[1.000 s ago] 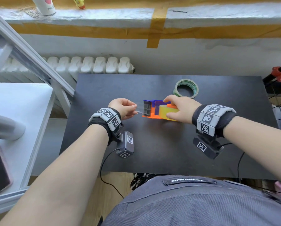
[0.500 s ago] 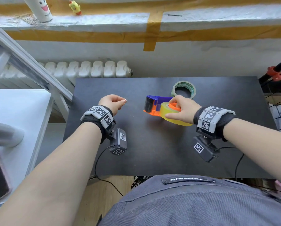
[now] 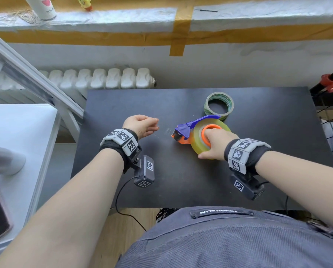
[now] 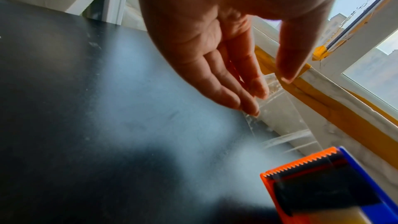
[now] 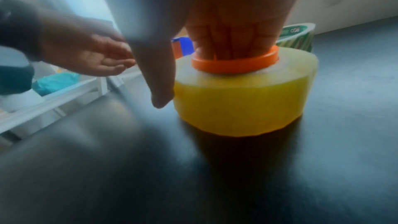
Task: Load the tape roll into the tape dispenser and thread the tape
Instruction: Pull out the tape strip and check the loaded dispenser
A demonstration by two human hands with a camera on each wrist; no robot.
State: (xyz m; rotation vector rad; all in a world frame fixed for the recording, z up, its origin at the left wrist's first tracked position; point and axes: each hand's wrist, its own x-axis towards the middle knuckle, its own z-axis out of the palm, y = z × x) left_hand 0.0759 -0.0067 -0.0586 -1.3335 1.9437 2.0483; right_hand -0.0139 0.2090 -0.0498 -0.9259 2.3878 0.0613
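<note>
The orange and blue tape dispenser (image 3: 184, 130) lies on its side on the black table (image 3: 181, 182), with the yellowish tape roll (image 3: 197, 141) seated on its orange hub (image 5: 234, 65). My right hand (image 3: 217, 145) has its fingers pushed down into the hub and its thumb along the outside of the roll (image 5: 237, 101). My left hand (image 3: 142, 126) hovers left of the dispenser with its fingers straight and thumb apart. In the left wrist view a clear tape strip (image 4: 284, 113) runs from those fingertips (image 4: 252, 108) toward the serrated orange blade (image 4: 301, 163).
A second, green tape roll (image 3: 218, 103) lies flat just behind the dispenser. A white side table (image 3: 22, 136) stands to the left, a radiator (image 3: 103, 78) behind the table, and a red clamp (image 3: 330, 84) at the far right edge.
My left hand let go of the pinched tape end and drew back to the left. My right hand tipped the dispenser from upright onto its side and put its fingers into the hub.
</note>
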